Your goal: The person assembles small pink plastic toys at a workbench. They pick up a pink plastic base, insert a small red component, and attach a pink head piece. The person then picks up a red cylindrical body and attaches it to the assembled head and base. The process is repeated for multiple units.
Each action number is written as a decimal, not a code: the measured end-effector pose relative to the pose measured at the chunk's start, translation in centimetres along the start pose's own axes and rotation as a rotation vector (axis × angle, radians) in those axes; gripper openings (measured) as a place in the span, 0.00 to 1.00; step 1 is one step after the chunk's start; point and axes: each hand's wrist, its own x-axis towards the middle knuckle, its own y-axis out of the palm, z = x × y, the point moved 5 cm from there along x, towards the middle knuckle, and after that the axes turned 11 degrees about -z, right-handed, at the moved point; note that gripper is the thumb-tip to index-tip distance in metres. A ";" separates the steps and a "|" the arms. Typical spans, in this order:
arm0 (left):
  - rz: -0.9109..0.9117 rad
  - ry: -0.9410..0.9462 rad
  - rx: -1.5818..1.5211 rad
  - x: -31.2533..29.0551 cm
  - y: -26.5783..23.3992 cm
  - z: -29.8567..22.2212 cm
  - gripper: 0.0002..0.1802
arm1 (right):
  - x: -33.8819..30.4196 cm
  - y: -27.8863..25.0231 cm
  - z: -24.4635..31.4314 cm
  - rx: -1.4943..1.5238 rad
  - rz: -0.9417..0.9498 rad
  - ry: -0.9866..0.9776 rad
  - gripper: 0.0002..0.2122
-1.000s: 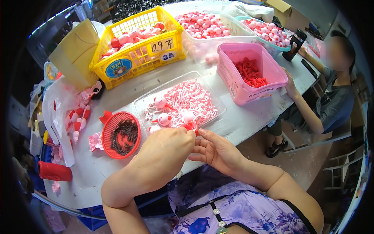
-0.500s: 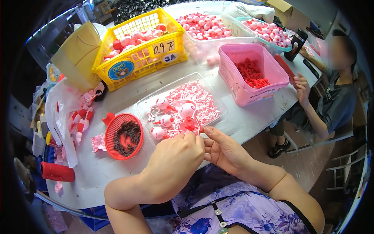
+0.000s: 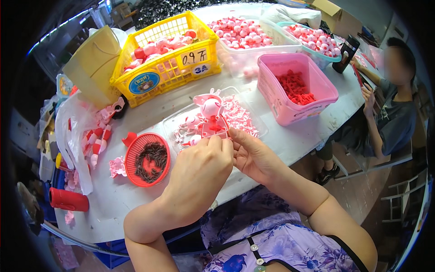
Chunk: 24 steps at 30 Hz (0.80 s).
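Both hands meet over the near edge of a clear shallow tray [image 3: 263,129] of small pink and white plastic pieces. My left hand [image 3: 204,163] is closed, its knuckles up and its fingertips hidden. Beside it, my right hand [image 3: 256,156] has thumb and fingers pinched together. Between them they hold a pink plastic toy figure [image 3: 213,109], with a round head and a hollow body with red parts inside. Other pink round-headed pieces [image 3: 192,121] lie in the tray behind the hands. To the left stands a red round basket [image 3: 129,170] of dark screw-like pieces.
At the back are a yellow crate [image 3: 176,68] and a clear bin [image 3: 235,59] of pink-and-red balls. A pink tub [image 3: 290,111] with red pieces stands right. Left lie a red cylinder [image 3: 68,200] and loose pink parts [image 3: 118,167]. A co-worker [image 3: 394,104] sits at right.
My hands have risen slightly away from me. The toy figure in them now stands higher over the tray. The co-worker's hand has shifted a little to the right.
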 end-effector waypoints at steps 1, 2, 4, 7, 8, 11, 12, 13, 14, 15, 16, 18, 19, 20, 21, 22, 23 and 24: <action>-0.002 -0.003 -0.003 0.1 0.0 0.1 0.08 | 0.2 0.1 0.0 0.004 0.016 0.013 0.11; -0.003 -0.006 -0.005 0.1 0.0 0.1 0.08 | 0.2 0.2 0.2 0.015 0.019 0.013 0.11; -0.005 -0.008 -0.005 0.2 0.0 0.2 0.08 | 0.2 0.4 0.5 0.037 0.025 0.013 0.10; -0.020 0.011 0.014 0.3 -0.1 0.3 0.09 | 0.5 0.6 0.7 0.031 0.070 0.054 0.10; -0.034 0.030 0.028 0.3 -0.1 0.3 0.09 | 0.8 0.5 0.7 0.043 0.087 0.083 0.10; -0.030 0.038 0.042 0.3 0.1 0.5 0.10 | 1.4 0.3 0.6 0.075 0.137 0.154 0.12; -0.023 0.033 0.042 0.4 0.2 0.5 0.10 | 1.4 0.5 0.7 0.081 0.154 0.166 0.12; -0.020 0.018 0.030 0.4 0.4 0.6 0.09 | 1.3 0.6 0.8 0.088 0.171 0.177 0.13; -0.018 0.004 0.019 0.5 0.5 0.8 0.07 | 1.3 0.6 0.9 0.077 0.184 0.173 0.13; -0.014 -0.006 0.008 0.6 0.7 0.7 0.06 | 1.4 0.6 1.0 0.068 0.196 0.167 0.13; -0.013 -0.015 0.017 0.6 0.7 0.7 0.06 | 1.4 0.6 1.1 0.060 0.207 0.158 0.14; -0.015 -0.014 0.024 0.8 0.5 0.5 0.06 | 1.5 0.8 0.9 0.054 0.286 0.139 0.14; -0.035 -0.013 0.013 1.0 0.6 0.5 0.05 | 1.5 0.4 1.0 0.045 0.299 0.104 0.15; -0.053 -0.011 0.001 1.0 0.7 0.5 0.05 | 1.7 0.1 0.9 0.044 0.285 0.074 0.16; -0.067 -0.006 -0.004 1.1 0.9 0.3 0.04 | 1.9 -0.3 0.7 0.048 0.277 0.041 0.16; -0.060 -0.031 0.019 1.0 0.6 0.3 0.04 | 2.2 0.0 0.2 0.047 0.282 0.058 0.18; -0.055 -0.056 0.041 0.9 0.4 0.3 0.03 | 2.4 0.2 -0.1 0.046 0.287 0.075 0.19; -0.056 -0.082 0.047 0.7 0.6 0.4 0.03 | 2.3 0.8 -0.1 0.041 0.306 0.077 0.18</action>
